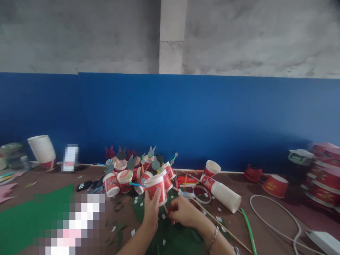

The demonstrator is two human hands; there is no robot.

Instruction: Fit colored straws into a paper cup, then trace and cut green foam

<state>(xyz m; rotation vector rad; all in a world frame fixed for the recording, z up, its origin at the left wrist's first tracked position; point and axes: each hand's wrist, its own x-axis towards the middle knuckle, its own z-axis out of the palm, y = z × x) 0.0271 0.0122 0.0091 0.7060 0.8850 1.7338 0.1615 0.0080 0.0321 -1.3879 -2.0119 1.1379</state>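
Observation:
My left hand [152, 210] is wrapped round a red-and-white paper cup [161, 189], its thumb on the cup's front. From the cup's left side a blue straw [136, 185] sticks out. Close by on the right, my right hand [183, 212] has its fingers pinched together at a thin pale pink strip [165, 208], perhaps a straw, under the cup's bottom edge; the fingers partly hide it. Just behind stand several similar paper cups [124, 181] fitted with straws and paper animal shapes [151, 152].
A stack of paper cups [225, 196] lies on its side at right, near a wooden stick [225, 230] and a green tube [248, 230]. Farther right are a white cable [278, 230] and large red tubs [322, 184]. Green sheet [32, 216] covers the left; a blue panel [186, 120] stands behind.

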